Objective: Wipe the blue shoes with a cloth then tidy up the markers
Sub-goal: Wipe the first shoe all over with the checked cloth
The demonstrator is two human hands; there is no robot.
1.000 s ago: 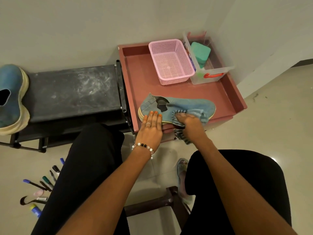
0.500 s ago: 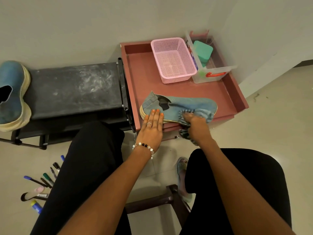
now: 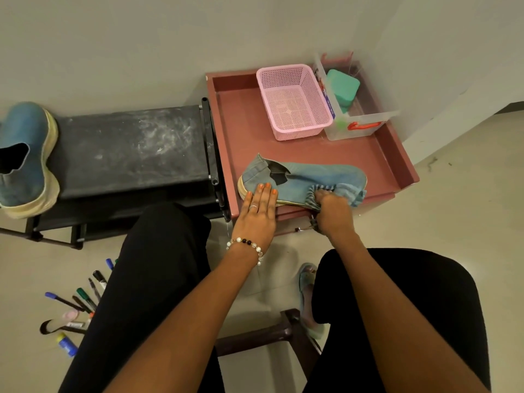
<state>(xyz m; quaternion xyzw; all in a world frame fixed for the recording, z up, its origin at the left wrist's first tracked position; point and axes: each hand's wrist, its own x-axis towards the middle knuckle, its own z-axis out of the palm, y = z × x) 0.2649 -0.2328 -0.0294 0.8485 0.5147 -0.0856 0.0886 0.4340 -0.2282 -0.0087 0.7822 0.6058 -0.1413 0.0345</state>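
Gripping a bunched striped blue cloth (image 3: 323, 194) in the right hand (image 3: 333, 215), rubbing the toe of a light-blue fabric slip-on shoe (image 3: 306, 177) on the maroon tray table (image 3: 397, 154); left hand (image 3: 259, 214) flat, pinning the heel. Second blue shoe (image 3: 25, 154) waiting on the black table (image 3: 127, 148). Loose coloured markers (image 3: 82, 296) lying untidied on the floor.

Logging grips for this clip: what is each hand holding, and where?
Right hand grips the bunched striped cloth at its near end; left hand only presses flat on the shoe.
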